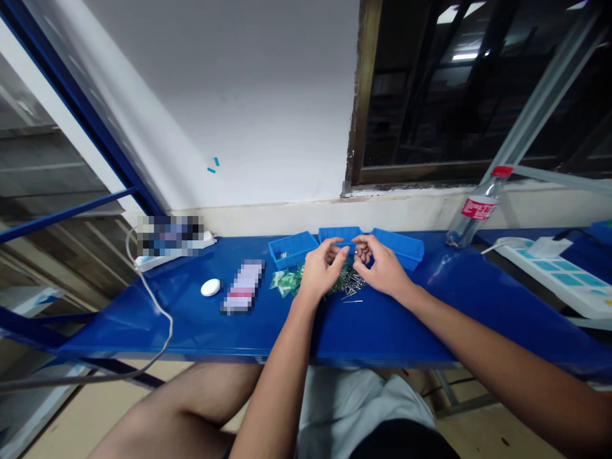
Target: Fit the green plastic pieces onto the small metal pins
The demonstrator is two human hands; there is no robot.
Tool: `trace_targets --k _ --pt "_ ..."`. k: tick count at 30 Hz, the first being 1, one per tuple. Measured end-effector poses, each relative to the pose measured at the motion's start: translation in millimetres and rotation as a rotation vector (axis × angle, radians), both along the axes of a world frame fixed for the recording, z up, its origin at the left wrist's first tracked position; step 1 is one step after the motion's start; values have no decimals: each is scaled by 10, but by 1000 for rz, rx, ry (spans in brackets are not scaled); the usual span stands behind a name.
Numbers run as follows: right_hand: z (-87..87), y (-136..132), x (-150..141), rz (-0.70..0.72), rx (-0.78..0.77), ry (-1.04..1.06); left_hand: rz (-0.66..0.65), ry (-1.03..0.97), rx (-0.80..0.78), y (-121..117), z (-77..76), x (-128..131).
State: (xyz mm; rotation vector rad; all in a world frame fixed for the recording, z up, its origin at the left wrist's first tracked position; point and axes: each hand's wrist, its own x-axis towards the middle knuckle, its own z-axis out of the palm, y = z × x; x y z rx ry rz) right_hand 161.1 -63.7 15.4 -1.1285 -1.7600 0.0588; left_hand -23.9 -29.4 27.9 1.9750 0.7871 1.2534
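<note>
My left hand [322, 268] is held over a pile on the blue table, its fingers curved and the thumb apart from them; I see nothing in it. Close by on the right, my right hand [380, 264] has its fingers curled in. A tiny light spot shows at its fingertips, too small to name. Below both hands lie thin metal pins [352, 284] that look like blind rivets. Small green and clear plastic packets [285, 280] lie left of them, partly hidden by my left hand. Behind stand a left blue bin [292, 250], a middle blue bin [339, 234] and a right blue bin [404, 248].
A blurred phone [243, 287] and a white oval object [210, 287] lie to the left. A cable [162, 312] hangs over the table's front edge. At right stand a red-capped bottle [473, 213] and a power strip [564, 277]. The wall [262, 127] rises behind.
</note>
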Motion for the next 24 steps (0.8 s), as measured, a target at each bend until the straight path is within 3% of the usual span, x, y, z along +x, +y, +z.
trace_targets --k 6,15,24 --pt "36 0 17 -36 -19 150 -57 16 -53 15 -53 1" --pt "-5 29 -6 59 -20 74 -49 -67 -111 72 -69 -6" --pt "12 36 22 104 -142 93 20 59 55 85 -77 -28"
